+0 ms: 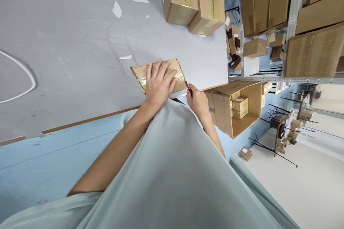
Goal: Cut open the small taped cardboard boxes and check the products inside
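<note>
Carton [175, 66], on the table [80, 61] near its edge: presumably light, stiffish, slippery where taped, best held by bare cardboard. It is pressed by the left hand [158, 80], fingers apart; the cutter [190, 89] is clasped in the right hand [198, 101].

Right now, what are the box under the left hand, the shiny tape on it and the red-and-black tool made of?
The box looks like cardboard: matte, plain brown, with straight folded edges. The tape seems thin yellowish plastic, glossy where it catches light. The tool may have a plastic handle, judging by its black and red colour, but the right hand hides much of it.
</note>
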Demonstrator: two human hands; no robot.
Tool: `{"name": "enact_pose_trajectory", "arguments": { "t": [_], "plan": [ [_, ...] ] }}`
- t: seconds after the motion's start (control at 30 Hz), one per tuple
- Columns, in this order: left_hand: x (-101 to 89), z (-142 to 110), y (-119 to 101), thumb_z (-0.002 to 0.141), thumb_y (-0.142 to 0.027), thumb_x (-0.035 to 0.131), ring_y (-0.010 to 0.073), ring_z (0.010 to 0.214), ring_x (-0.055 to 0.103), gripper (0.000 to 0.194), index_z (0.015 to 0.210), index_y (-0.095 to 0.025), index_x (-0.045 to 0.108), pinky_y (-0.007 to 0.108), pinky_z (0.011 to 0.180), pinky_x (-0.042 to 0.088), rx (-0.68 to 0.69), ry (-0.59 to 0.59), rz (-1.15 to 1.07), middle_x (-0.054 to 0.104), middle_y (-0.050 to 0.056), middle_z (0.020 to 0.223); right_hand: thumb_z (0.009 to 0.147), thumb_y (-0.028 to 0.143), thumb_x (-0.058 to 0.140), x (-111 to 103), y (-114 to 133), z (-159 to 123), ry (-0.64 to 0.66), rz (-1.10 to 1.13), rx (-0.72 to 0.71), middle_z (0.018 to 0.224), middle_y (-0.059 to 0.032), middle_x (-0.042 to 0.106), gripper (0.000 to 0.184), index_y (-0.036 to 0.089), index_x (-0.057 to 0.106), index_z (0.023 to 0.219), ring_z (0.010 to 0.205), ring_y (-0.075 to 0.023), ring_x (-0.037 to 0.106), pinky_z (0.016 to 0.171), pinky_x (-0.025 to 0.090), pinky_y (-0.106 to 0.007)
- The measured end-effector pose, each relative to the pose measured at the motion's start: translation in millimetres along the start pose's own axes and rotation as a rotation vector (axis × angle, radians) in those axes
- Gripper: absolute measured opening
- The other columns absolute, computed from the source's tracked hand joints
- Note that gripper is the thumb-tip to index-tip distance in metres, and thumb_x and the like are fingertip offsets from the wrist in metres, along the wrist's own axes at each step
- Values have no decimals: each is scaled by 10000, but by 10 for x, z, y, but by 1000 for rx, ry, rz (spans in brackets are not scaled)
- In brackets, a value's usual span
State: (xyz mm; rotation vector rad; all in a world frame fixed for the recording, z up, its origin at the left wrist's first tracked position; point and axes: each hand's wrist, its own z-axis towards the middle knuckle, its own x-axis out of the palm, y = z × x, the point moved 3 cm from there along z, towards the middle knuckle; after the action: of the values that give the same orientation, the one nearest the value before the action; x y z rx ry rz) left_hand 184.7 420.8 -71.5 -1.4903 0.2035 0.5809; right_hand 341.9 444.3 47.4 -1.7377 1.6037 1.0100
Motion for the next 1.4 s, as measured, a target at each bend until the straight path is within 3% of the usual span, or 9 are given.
{"name": "enact_pose_trajectory", "arguments": {
  "t": [0.1, 0.2, 0.33, 0.5, 0.7, 0.9, 1.1, 1.23, 1.4],
  "plan": [
    [-184, -151, 149, 1175, -596, 550, 354, 1763, 402, 499, 1596, -350, 654, 709, 1492, 126, 1, -27, 62, 573, 59, 1799, 1196, 360, 471, 79, -203, 157, -100, 286, -99, 1263, -85, 885, 380, 278, 716, 1474, 1138, -281, 843, 972, 623, -339],
    [-424, -422, 389, 1141, -652, 577, 398, 1738, 447, 573, 1622, -348, 650, 721, 1470, 215, -2, -96, 131, 608, 104, 1760, 1193, 444, 472, 382, -415, 585, -118, 555, -52, 1034, -56, 865, 340, 242, 746, 1182, 805, -203, 813, 800, 601, -277],
    [-805, -837, 705, 1136, -718, 523, 419, 1720, 472, 647, 1636, -329, 652, 705, 1428, 329, -38, -151, 209, 597, 155, 1755, 1153, 461, 582, 968, -385, 1195, 90, 784, 57, 614, 61, 642, 310, 252, 628, 928, 559, -165, 676, 624, 521, -237],
    [-1221, -1289, 702, 1189, -646, 452, 369, 1574, 625, 600, 1586, -279, 713, 586, 1305, 529, -214, -274, 271, 656, 196, 1637, 1132, 507, 649, 1288, -63, 1357, 261, 952, 8, 565, 66, 608, 391, 274, 541, 837, 542, -161, 645, 585, 519, -242],
    [-1237, -1468, 462, 1199, -616, 477, 329, 1381, 723, 567, 1542, -267, 762, 486, 1086, 691, -447, -413, 127, 726, 162, 1436, 1141, 449, 606, 1020, 52, 1183, 239, 894, -139, 613, 61, 620, 298, 264, 584, 909, 569, -169, 684, 594, 541, -253],
    [-775, -1068, 703, 1093, -677, 636, 327, 1433, 707, 670, 1610, -255, 698, 504, 1169, 680, -523, -291, -97, 697, 142, 1591, 1134, 504, 600, 568, -254, 1103, 92, 713, -135, 653, 42, 646, 310, 252, 621, 955, 606, -174, 692, 614, 543, -246],
    [-441, -775, 930, 1043, -440, 688, 325, 1285, 788, 618, 1627, -241, 673, 516, 1128, 686, -522, -180, -195, 689, 147, 1626, 1160, 437, 517, 318, -452, 1152, 4, 538, -126, 994, -65, 777, 318, 186, 704, 1216, 791, -194, 771, 764, 609, -283],
    [-471, -734, 985, 1011, -418, 747, 315, 1208, 802, 755, 1729, -267, 568, 486, 1104, 673, -478, -152, -161, 681, 150, 1631, 1190, 424, 463, 121, -201, 1070, -215, 260, -269, 1359, -192, 784, 386, 176, 726, 1327, 1192, -269, 773, 1036, 595, -366],
    [-528, -725, 1062, 1014, -457, 733, 321, 1227, 782, 715, 1696, -277, 616, 476, 1129, 639, -365, -91, -171, 637, 144, 1671, 1255, 464, 388, 144, 510, 843, 9, -107, -470, 1288, -114, 849, 440, 233, 730, 1408, 1191, -296, 776, 1004, 552, -346]
  ]
}}
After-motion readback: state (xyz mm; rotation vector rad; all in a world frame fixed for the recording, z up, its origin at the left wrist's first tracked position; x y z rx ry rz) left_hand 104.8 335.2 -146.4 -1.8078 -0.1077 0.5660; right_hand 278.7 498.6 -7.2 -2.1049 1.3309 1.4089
